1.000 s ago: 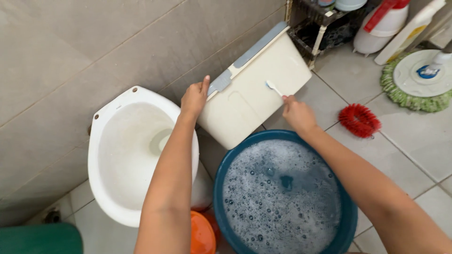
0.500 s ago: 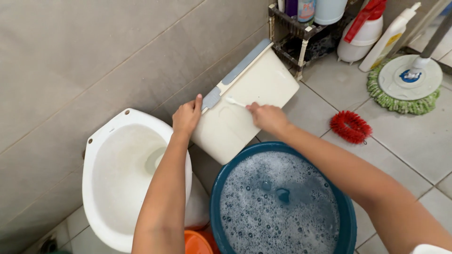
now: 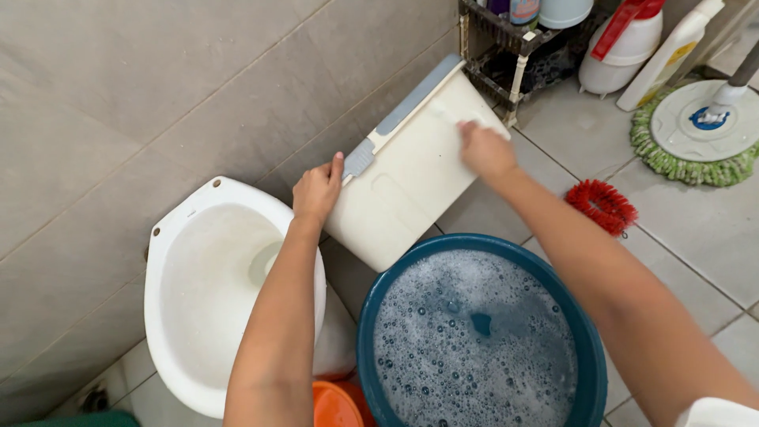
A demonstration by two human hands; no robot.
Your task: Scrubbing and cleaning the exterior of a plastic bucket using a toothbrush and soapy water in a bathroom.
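Left hand [image 3: 316, 190] grasps the left edge of the tilted cream plastic bin [image 3: 411, 170] – right hand [image 3: 484, 150] clenched on a barely visible white brush at its far right

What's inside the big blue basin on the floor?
The blue basin holds soapy water with foam and bubbles across the surface. Anything lying beneath the suds is hidden.

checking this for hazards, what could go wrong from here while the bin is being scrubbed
1. The left hand grips the bin only at its top edge, so the tilted bin might slip under pressure from the right hand.
2. The full soapy basin sits right below; a dropped bin could splash it.
3. Suds on the floor tiles could get slippery.
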